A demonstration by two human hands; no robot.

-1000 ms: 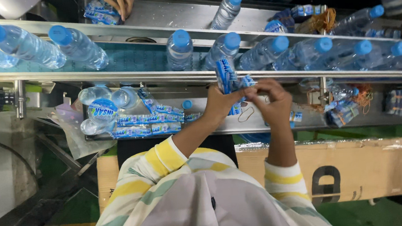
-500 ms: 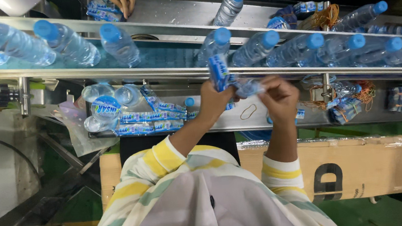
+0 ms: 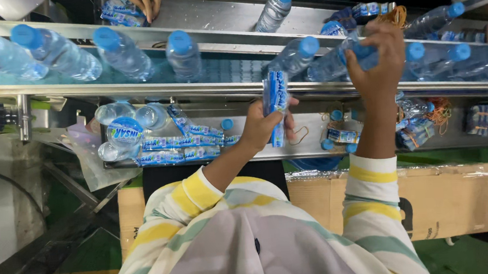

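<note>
I see the stack of blue-and-white labels (image 3: 276, 102) standing upright in my left hand (image 3: 263, 128), whose grip is clenched around its lower half just below the conveyor (image 3: 135, 87) rail. At about two o'clock from it, my right hand (image 3: 378, 57) is up on the belt with its grip wrapped over a lying clear bottle (image 3: 342, 59); the fingers hide most of the bottle's middle, so I cannot tell whether it wears a label. More blue-capped bottles (image 3: 121, 54) lie along the belt towards nine o'clock, the leftmost cut off by the frame edge. On the steel surface (image 3: 314, 143) below, loose label strips (image 3: 175, 149) lie at nine o'clock from my left hand. At twelve o'clock another person's hand (image 3: 143, 0) is half cropped.
</note>
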